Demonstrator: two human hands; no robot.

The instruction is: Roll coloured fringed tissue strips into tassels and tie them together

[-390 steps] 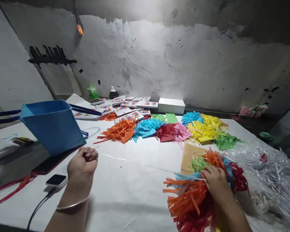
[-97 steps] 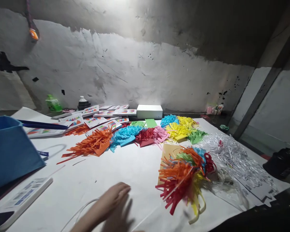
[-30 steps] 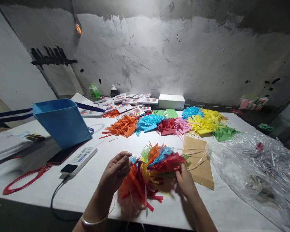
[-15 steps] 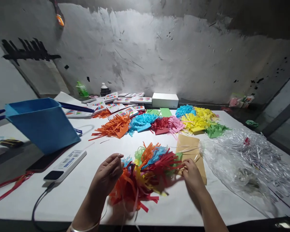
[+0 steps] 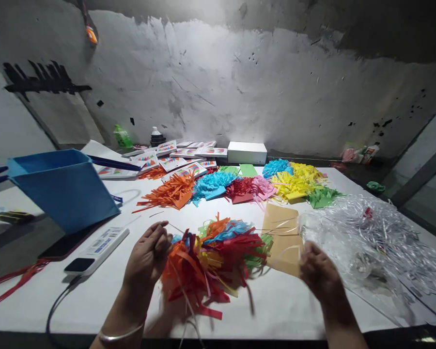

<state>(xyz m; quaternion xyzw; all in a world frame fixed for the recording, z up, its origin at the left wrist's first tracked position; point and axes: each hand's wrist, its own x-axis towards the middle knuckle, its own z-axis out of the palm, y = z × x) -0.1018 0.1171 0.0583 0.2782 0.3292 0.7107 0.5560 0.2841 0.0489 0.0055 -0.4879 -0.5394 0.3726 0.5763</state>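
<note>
My left hand (image 5: 150, 249) is closed, its fingertips pinching a thin white string (image 5: 175, 228) that runs to a bunch of fringed paper tassels (image 5: 218, 249). The tassels are orange, red, blue, yellow and green, gathered on the white table in front of me. Pale string ends (image 5: 187, 295) hang down from the bunch toward the table's front edge. To the right of the tassels, my right hand (image 5: 321, 271) is closed and blurred by motion; what it grips is hidden. A brown paper envelope (image 5: 281, 232) lies flat between the tassels and that hand.
Fringed paper bundles (image 5: 212, 184) line the middle of the table, before flat printed boxes (image 5: 181, 152) and a white box (image 5: 247, 152). A heap of clear and silvery plastic (image 5: 370, 247) lies right. At left stand a blue bin (image 5: 63, 194) and a white cabled device (image 5: 98, 249).
My right hand has moved right, off the tassels and past the brown envelope. My left hand has drawn slightly left, with the string now stretched from its fingers to the bunch.
</note>
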